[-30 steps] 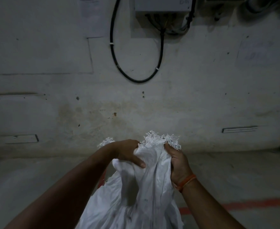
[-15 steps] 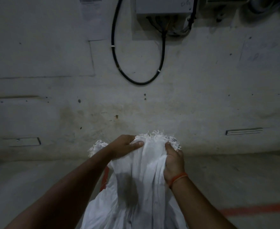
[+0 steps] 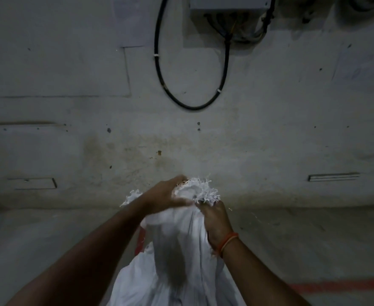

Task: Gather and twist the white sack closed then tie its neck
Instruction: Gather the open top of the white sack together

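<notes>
Dim room. Grey concrete floor (image 3: 303,244) crossed by a red painted line (image 3: 340,286) at lower right, meeting a stained, pitted plaster wall (image 3: 270,129) straight ahead. On the wall, high up: a grey junction box (image 3: 228,3) with a black cable (image 3: 159,69) looping down below it and back up, clipped by white ties. A narrow slot vent (image 3: 333,176) low on the wall at right; a rectangular outline low at left.

Nothing between the camera and the work except the two forearms reaching in from below.

White woven sack (image 3: 181,250) upright on the floor at bottom centre, its body bulging, its frayed top edge (image 3: 201,191) bunched together. Something red just visible behind its left side, too hidden to name.

Left hand (image 3: 166,196) curled over the gathered top from the left, fingers wrapped round the bunched fabric, somewhat blurred. Right hand (image 3: 214,219) clamped on the neck just below the fray from the right, fingers closed tight into the cloth, an orange thread band (image 3: 229,241) round the wrist.
</notes>
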